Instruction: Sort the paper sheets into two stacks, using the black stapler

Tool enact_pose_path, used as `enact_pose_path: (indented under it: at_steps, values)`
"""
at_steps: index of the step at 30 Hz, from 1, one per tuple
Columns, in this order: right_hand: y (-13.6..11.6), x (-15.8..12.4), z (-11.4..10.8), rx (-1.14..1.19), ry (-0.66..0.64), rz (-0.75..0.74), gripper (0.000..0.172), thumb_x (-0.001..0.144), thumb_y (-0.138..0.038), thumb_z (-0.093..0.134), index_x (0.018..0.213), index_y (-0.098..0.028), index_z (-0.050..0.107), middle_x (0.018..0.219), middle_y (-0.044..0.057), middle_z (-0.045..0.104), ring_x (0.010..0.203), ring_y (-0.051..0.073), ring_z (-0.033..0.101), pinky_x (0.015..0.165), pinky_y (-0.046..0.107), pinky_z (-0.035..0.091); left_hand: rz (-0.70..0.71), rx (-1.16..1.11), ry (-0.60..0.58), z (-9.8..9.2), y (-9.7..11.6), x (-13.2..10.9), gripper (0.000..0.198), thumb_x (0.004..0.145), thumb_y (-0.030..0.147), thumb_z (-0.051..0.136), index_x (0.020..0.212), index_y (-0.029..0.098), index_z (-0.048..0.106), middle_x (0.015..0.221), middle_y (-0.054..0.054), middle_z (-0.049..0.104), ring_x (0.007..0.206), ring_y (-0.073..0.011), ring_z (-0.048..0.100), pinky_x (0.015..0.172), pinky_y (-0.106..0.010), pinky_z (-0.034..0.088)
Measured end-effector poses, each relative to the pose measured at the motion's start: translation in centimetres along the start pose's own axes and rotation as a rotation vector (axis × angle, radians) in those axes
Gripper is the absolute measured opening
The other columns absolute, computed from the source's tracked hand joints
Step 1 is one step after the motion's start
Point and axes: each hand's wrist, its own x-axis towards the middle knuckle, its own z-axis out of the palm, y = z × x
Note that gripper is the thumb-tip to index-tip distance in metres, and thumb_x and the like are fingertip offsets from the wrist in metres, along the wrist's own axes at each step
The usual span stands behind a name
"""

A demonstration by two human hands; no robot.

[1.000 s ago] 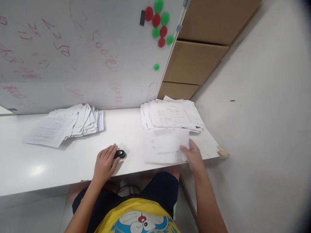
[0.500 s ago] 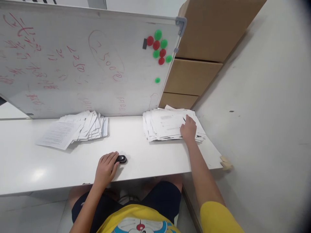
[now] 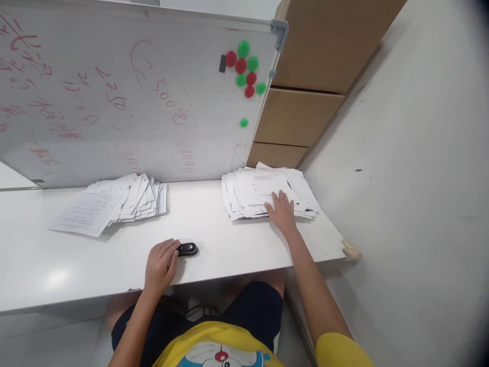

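My left hand (image 3: 162,262) rests on the white table with its fingers curled over one end of a black stapler (image 3: 188,248). The stapler's other end sticks out to the right, while the part under my palm is hidden. On the right, my right hand (image 3: 281,210) lies with fingers spread on the front edge of a thick stack of papers (image 3: 254,191), holding nothing that I can see. A second stack of papers (image 3: 139,199) sits on the left, fanned out, with a printed sheet (image 3: 82,211) slanting off its left side.
A whiteboard (image 3: 153,132) with red writing and several red and green magnets stands along the table's back edge. Cardboard boxes (image 3: 305,56) are piled behind the right stack. A wall (image 3: 412,193) closes off the right side of the table (image 3: 214,229).
My right hand has moved left and toward me across the right stack, and its fingers have gone from bunched together to spread. My left hand stays on the stapler.
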Motion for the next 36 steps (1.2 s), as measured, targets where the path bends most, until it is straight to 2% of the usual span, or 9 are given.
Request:
enact_pose_path:
  at_steps: [5,9,12,17,20,23,30,33,36]
  values:
    - [-4.2,-4.8,0.2,0.051,0.061,-0.174,0.048,0.094,-0.038,0.038,0.134,-0.013,0.047,0.152,0.016,0.033,0.143,0.027,0.020,0.116,0.050,0.008,-0.147,0.177,0.111,-2.2,-5.7,1.5,0.034,0.087,0.024,0.051,0.120,0.019,0.058,0.113,-0.014,0.066,0.117,-0.0316,0.055,0.097,-0.049,0.043]
    - [-6.1,-9.4,2.5,0.061,-0.022,-0.387,0.042,0.093,-0.025,0.040,0.134,-0.021,0.048,0.149,0.010,0.040,0.141,0.024,0.029,0.115,0.055,0.016,-0.411,0.428,0.151,-2.6,-11.4,3.1,0.065,0.084,0.038,0.053,0.137,0.004,0.038,0.135,-0.030,0.046,0.130,-0.0455,0.037,0.098,-0.063,0.034]
    - [-6.0,-10.0,3.3,0.055,-0.022,-0.408,0.041,0.092,-0.022,0.041,0.132,-0.022,0.051,0.146,0.011,0.044,0.139,0.024,0.033,0.114,0.054,0.023,-0.380,0.426,0.096,-2.3,-12.2,3.3,0.065,0.083,0.034,0.055,0.138,0.005,0.037,0.140,-0.032,0.039,0.130,-0.0469,0.035,0.096,-0.064,0.035]
    - [-5.2,-9.3,3.4,0.074,0.065,-0.341,0.039,0.092,-0.022,0.040,0.127,-0.016,0.055,0.140,0.014,0.050,0.136,0.025,0.037,0.110,0.051,0.033,-0.411,0.419,0.240,-3.3,-12.4,2.5,0.053,0.078,0.020,0.055,0.131,0.014,0.049,0.134,-0.020,0.050,0.121,-0.0449,0.046,0.094,-0.065,0.035]
    - [-5.2,-9.6,3.6,0.081,0.054,-0.323,0.039,0.091,-0.022,0.039,0.127,-0.017,0.055,0.140,0.013,0.051,0.135,0.025,0.038,0.109,0.052,0.034,-0.539,0.508,0.259,-4.8,-14.9,1.9,0.067,0.074,0.024,0.058,0.136,0.004,0.039,0.145,-0.027,0.033,0.133,-0.0512,0.025,0.097,-0.074,0.020]
    - [-5.4,-9.9,3.7,0.102,0.037,-0.289,0.040,0.091,-0.022,0.038,0.127,-0.018,0.056,0.141,0.012,0.050,0.135,0.025,0.039,0.110,0.053,0.033,-0.662,0.508,0.181,-5.9,-17.3,1.3,0.054,0.075,0.019,0.051,0.124,-0.004,0.047,0.135,-0.032,0.044,0.127,-0.0496,0.037,0.095,-0.077,0.019]
    - [-6.0,-10.1,2.1,0.318,-0.024,-0.127,0.033,0.090,-0.029,0.040,0.114,-0.027,0.063,0.133,0.007,0.058,0.131,0.029,0.042,0.112,0.055,0.026,-0.353,0.461,0.183,-3.8,-14.0,0.7,0.031,0.084,0.015,0.045,0.110,0.010,0.062,0.115,-0.016,0.066,0.114,-0.0322,0.058,0.097,-0.050,0.037]
    - [-10.7,-13.6,2.3,0.441,-0.113,-0.133,0.036,0.093,-0.032,0.032,0.106,-0.039,0.065,0.116,0.000,0.067,0.116,0.030,0.055,0.102,0.055,0.038,-0.205,0.355,0.035,-3.4,-12.6,0.5,0.020,0.087,0.022,0.050,0.100,0.017,0.065,0.106,-0.009,0.070,0.105,-0.0271,0.062,0.090,-0.043,0.042]
    - [-18.3,-19.1,3.9,0.635,-0.429,-0.290,0.026,0.094,-0.037,0.042,0.102,-0.035,0.066,0.113,-0.003,0.066,0.095,0.021,0.063,0.080,0.039,0.054,-0.125,0.251,-0.083,-3.8,-12.5,0.1,0.015,0.088,0.030,0.053,0.087,0.021,0.065,0.096,-0.004,0.071,0.098,-0.0241,0.064,0.084,-0.039,0.046]
